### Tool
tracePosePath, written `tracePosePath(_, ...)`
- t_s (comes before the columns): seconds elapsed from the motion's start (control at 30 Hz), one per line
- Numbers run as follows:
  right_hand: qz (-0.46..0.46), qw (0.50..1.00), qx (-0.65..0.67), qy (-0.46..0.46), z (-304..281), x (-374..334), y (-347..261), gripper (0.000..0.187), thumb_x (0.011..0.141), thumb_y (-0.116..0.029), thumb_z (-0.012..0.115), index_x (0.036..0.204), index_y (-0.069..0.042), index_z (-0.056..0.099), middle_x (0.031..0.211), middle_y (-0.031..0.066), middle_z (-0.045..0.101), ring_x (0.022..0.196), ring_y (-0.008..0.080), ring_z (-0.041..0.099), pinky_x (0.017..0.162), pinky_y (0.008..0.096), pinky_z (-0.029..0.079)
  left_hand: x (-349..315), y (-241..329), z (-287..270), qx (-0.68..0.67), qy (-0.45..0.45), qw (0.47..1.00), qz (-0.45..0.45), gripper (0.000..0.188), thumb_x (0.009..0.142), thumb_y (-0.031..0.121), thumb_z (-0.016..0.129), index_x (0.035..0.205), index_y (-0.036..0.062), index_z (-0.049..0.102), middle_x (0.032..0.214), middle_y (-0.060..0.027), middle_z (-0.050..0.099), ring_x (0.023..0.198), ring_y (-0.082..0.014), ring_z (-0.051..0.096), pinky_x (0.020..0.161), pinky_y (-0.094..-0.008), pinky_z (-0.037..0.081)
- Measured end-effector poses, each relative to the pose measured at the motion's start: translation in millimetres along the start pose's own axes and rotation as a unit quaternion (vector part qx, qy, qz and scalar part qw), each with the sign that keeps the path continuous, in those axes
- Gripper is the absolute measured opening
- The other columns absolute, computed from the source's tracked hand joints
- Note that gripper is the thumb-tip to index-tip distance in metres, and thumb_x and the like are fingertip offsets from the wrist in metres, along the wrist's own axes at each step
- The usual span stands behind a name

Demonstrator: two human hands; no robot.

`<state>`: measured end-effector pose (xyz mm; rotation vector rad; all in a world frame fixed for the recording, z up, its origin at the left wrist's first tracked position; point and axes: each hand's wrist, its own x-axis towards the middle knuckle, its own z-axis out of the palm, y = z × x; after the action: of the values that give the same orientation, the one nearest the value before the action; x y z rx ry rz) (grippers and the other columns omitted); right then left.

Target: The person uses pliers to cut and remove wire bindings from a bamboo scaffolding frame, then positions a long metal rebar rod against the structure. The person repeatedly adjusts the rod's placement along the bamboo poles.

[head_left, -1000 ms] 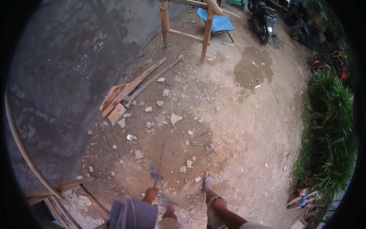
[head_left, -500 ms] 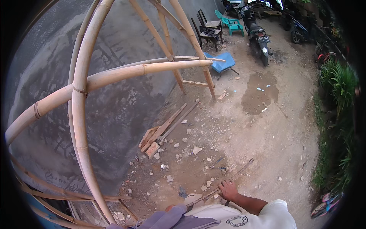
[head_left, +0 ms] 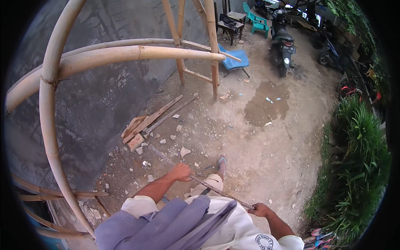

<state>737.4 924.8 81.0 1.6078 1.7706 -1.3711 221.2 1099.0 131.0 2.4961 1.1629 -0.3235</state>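
Rod: a long ribbed steel rod (head_left: 200, 181) is held slantwise above the dirt ground (head_left: 258, 141), across the person's front.
Left grip: the left hand (head_left: 181, 171) is closed around the rod's upper stretch.
Right grip: the right hand (head_left: 259, 209) is closed around its lower end.
Surroundings: bamboo scaffold poles (head_left: 125, 54) are seen at left, beside the grey wall (head_left: 100, 100).

bamboo scaffold (head_left: 54, 125) left | planks (head_left: 150, 121) beside wall (head_left: 104, 100) | motorbike (head_left: 284, 43) behind puddle (head_left: 266, 106)
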Motion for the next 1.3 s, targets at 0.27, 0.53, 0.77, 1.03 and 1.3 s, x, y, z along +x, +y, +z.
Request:
tracePosePath(0.27, 0.055, 0.994, 0.007, 0.099, -135, 40, 25, 0.042, 0.086, -0.049, 0.065, 0.101, -0.011, 0.075, 0.094, 0.0217, 0.072, 0.092, 0.0412, 0.069, 0.08, 0.0479, 0.055, 203, -67, -11, -0.094, 0.048, 0.994, 0.007, 0.021, 0.073, 0.032, 0.075, 0.086, 0.0159, 0.073, 0.079, -0.0132, 0.068, 0.087, -0.0367, 0.067, 0.077, -0.0515, 0.049)
tracePosePath(0.53, 0.161, 0.973, 0.077, 0.149, -277, 33, 38, 0.062, 0.081, -0.064, 0.068, 0.085, -0.002, 0.073, 0.078, 0.0236, 0.07, 0.082, 0.0435, 0.069, 0.074, 0.0507, 0.055, 393, -53, -75, -0.167, 0.128, 0.977, 0.03, 0.021, 0.075, 0.023, 0.077, 0.094, 0.0151, 0.075, 0.096, -0.0067, 0.068, 0.105, -0.0293, 0.061, 0.095, -0.0434, 0.044)
tracePosePath(0.77, 0.178, 0.96, 0.096, 0.195, -394, 98, 111, 0.055, 0.083, -0.055, 0.071, 0.078, 0.0, 0.072, 0.072, 0.0251, 0.068, 0.076, 0.0445, 0.069, 0.069, 0.0515, 0.054, 555, -69, -169, -0.29, 0.071, 0.952, -0.067, 0.02, 0.084, 0.026, 0.072, 0.097, 0.0109, 0.074, 0.103, -0.0134, 0.07, 0.104, -0.0343, 0.064, 0.091, -0.0463, 0.049)
tracePosePath(1.03, 0.124, 0.951, -0.027, 0.282, -646, 186, 244, 0.05, 0.09, -0.048, 0.067, 0.079, 0.001, 0.069, 0.073, 0.0247, 0.068, 0.073, 0.0441, 0.069, 0.068, 0.0527, 0.054, 625, -98, -243, -0.348, 0.055, 0.9, -0.257, 0.023, 0.088, 0.028, 0.069, 0.101, 0.0092, 0.074, 0.104, -0.0165, 0.072, 0.101, -0.037, 0.066, 0.087, -0.0469, 0.051)
tracePosePath(1.3, 0.031, 0.953, 0.003, 0.301, -848, 317, 252, 0.052, 0.092, -0.046, 0.069, 0.073, 0.002, 0.063, 0.062, 0.0206, 0.064, 0.061, 0.0407, 0.065, 0.058, 0.0477, 0.047, 695, -146, -408, -0.266, 0.441, 0.799, -0.311, 0.022, 0.09, 0.017, 0.07, 0.109, 0.0082, 0.071, 0.115, -0.014, 0.067, 0.111, -0.035, 0.062, 0.097, -0.0423, 0.048)
